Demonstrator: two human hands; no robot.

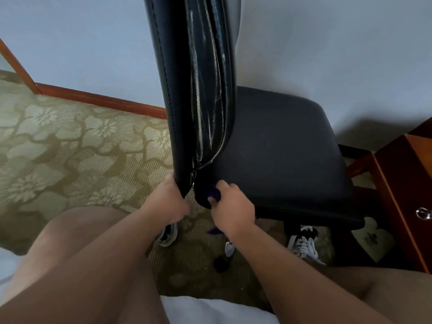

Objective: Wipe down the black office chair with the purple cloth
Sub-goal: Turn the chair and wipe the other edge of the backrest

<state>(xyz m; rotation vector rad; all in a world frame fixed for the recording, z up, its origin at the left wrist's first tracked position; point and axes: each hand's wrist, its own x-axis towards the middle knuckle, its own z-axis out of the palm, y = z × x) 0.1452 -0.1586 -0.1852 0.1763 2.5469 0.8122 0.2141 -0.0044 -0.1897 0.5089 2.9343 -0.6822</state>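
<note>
Squarely in the middle stands the black office chair (280, 148), its backrest rising toward 12 o'clock and its seat spreading toward 3 o'clock. The purple cloth (214, 192) is bunched against the seat's near corner, at about 6 o'clock of the backrest, pinched in the curled fingers (224, 187) of the right hand (231, 204). Just at 9 o'clock of it, the left hand (171, 197) grips the backrest's lower edge. Patterned carpet (70, 148) lies toward 9 o'clock, and a wooden drawer unit (402, 183) stands at 3 o'clock.

Blk chair (280, 146), purple cloth (214, 192), olive floral carpet (70, 141).
</note>
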